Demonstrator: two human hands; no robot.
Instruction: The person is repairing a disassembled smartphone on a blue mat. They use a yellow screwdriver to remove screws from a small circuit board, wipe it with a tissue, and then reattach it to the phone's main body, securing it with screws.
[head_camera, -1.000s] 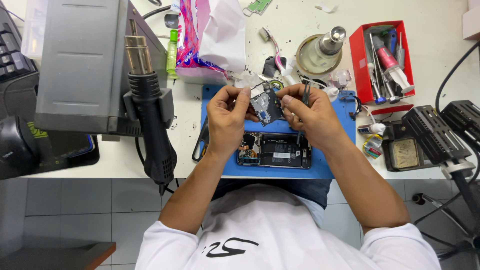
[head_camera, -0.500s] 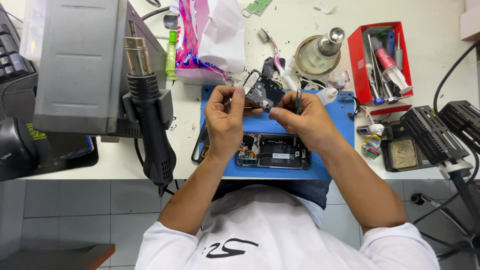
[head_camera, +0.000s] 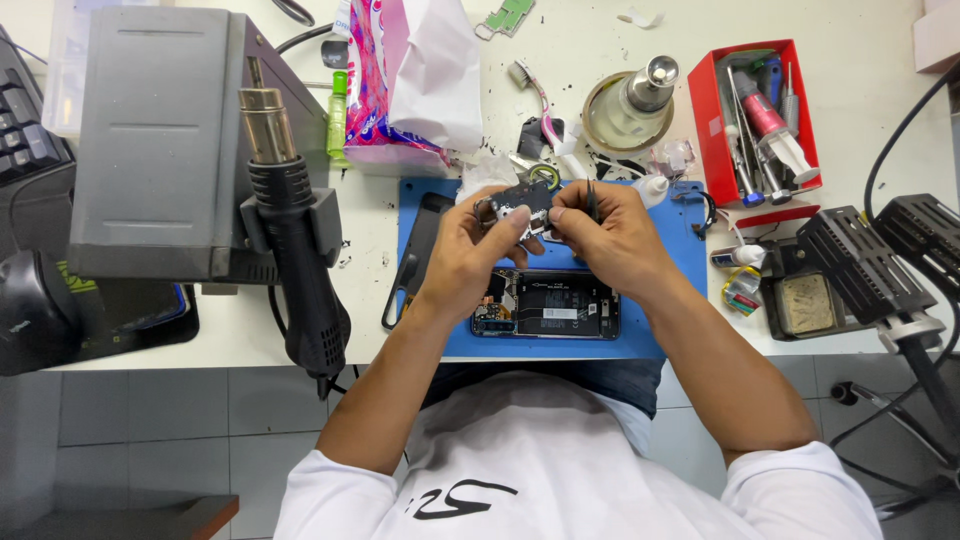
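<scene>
Circuit board (head_camera: 522, 200), seemingly pinched by hands.

pink patterned tissue pack (head_camera: 385, 90) at the bench's far edge, small red box (head_camera: 708, 120) of tools off right

The desk (head_camera: 880, 60) was white, speckled with dark crumbs. On it lay a plain blue work mat (head_camera: 670, 300), and on that an opened phone (head_camera: 550, 305) showed black innards. The small circuit board (head_camera: 520, 200) was black. At ten o'clock stood a grey rework station (head_camera: 150, 140) with a black hot-air handle (head_camera: 300, 270) tipped in dull metal. At eleven o'clock sat a pink patterned tissue pack (head_camera: 370, 90) with white tissue. At two o'clock was a red tool tray (head_camera: 705, 110). The shirt (head_camera: 520, 460) was white with black script.
</scene>
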